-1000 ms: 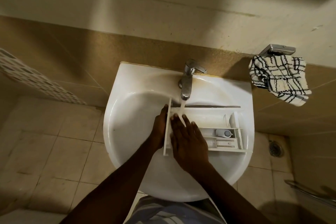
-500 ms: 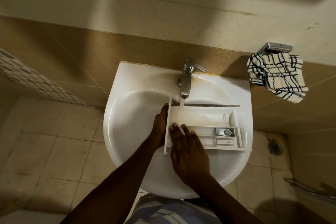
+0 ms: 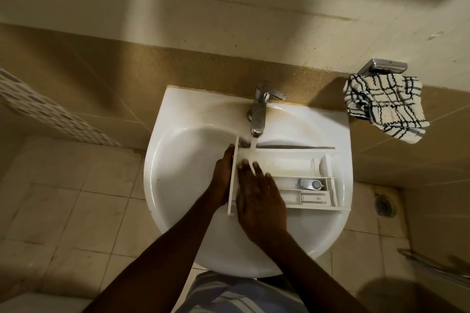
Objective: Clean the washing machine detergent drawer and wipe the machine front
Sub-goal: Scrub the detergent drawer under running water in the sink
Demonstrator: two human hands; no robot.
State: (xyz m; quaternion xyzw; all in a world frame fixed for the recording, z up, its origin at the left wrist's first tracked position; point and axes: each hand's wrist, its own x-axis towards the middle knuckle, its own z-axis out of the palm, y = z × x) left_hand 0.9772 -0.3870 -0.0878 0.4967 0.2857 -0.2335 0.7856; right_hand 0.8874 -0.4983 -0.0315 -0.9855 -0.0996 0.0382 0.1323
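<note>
Detergent drawer [image 3: 287, 162] lying across sink [image 3: 183, 160] under running tap [image 3: 259, 109]. Left hand [image 3: 223, 175] grips front panel; right hand [image 3: 259, 198] flat, fingers straight, inside drawer.

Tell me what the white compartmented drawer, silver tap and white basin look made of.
White compartmented drawer: likely matt moulded plastic, thin partition walls. Silver tap: polished, probably chromed metal, bright reflections. White basin: glossy, likely glazed ceramic, soft highlights.
</note>
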